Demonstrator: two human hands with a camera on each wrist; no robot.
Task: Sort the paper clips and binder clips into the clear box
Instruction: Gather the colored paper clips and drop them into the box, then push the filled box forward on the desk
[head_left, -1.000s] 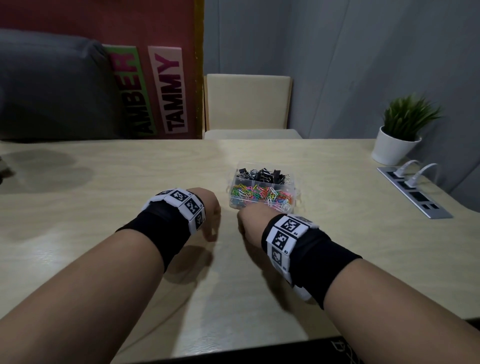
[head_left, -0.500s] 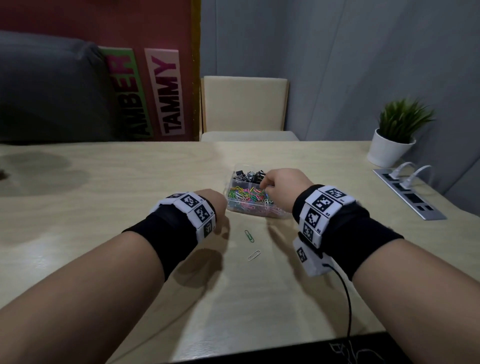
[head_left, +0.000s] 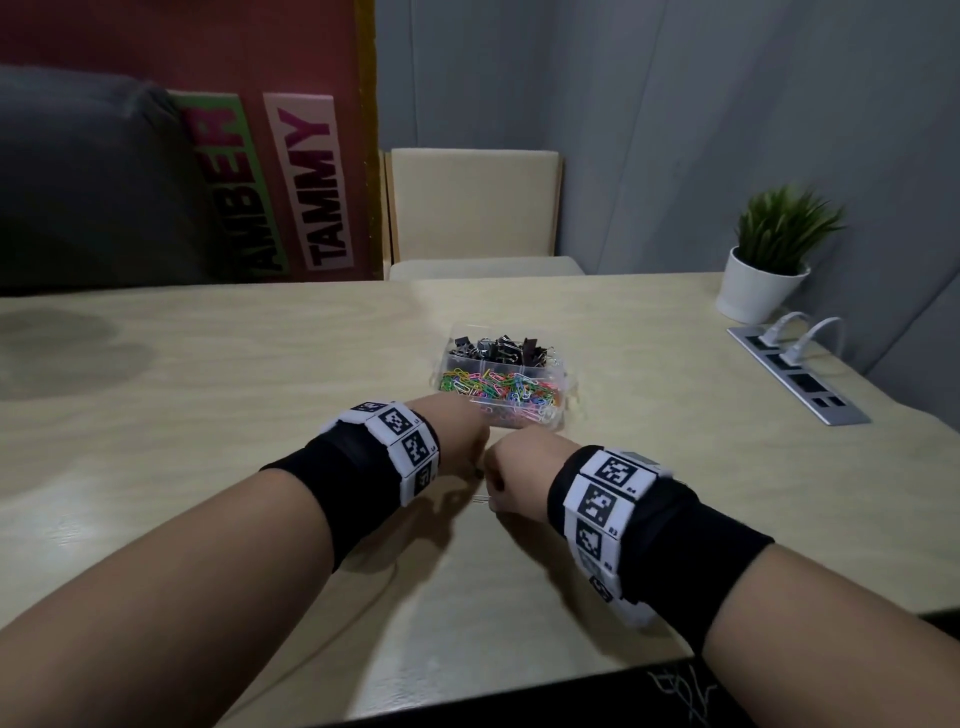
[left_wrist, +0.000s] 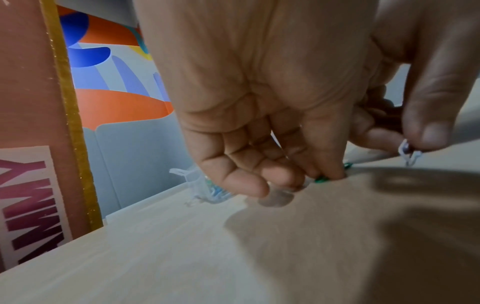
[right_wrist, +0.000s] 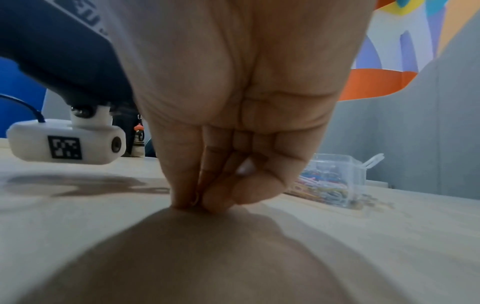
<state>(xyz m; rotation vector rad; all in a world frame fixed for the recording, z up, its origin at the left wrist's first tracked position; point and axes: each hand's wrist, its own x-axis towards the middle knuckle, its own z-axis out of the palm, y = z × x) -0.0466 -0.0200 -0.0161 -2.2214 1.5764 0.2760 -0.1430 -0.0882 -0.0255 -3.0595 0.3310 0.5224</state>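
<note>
- Both hands we see low on the table (head_left: 218, 395), side by side and nearly touching, just in front of the clear box (head_left: 563, 387).
- Our left hand (head_left: 460, 434) has its fingers curled down, and in the left wrist view the fingertips (left_wrist: 335, 170) press on a green paper clip (left_wrist: 322, 179) that lies flat on the wood. We cannot tell if the clip is really pinched or only pressed down.
- Our right hand (head_left: 511, 480) is closed in a pinch. In the left wrist view its thumb and one finger hold a white paper clip (left_wrist: 409, 153), whose lower end touches the table or is very near to it. In the head view only a small end of this clip shows beside the thumb.
- In the right wrist view the fingertips (right_wrist: 182, 195) are pressed together at the table surface, and the clip between them is almost hidden.
- The clear box stands open on the table, just behind the hands. Its near part is filled with coloured paper clips (head_left: 496, 387), its far part with black binder clips (head_left: 498, 348).
- Each wrist carries a black band with white marker squares; in the right wrist view a small white camera unit (right_wrist: 66, 142) hangs under the left wrist.
- At the far right corner of the table we see a small plant in a white pot (head_left: 761, 286) and beside it a grey power strip (head_left: 800, 376) with white plugs.
- Behind the table stands a cream chair (head_left: 472, 208).
</note>
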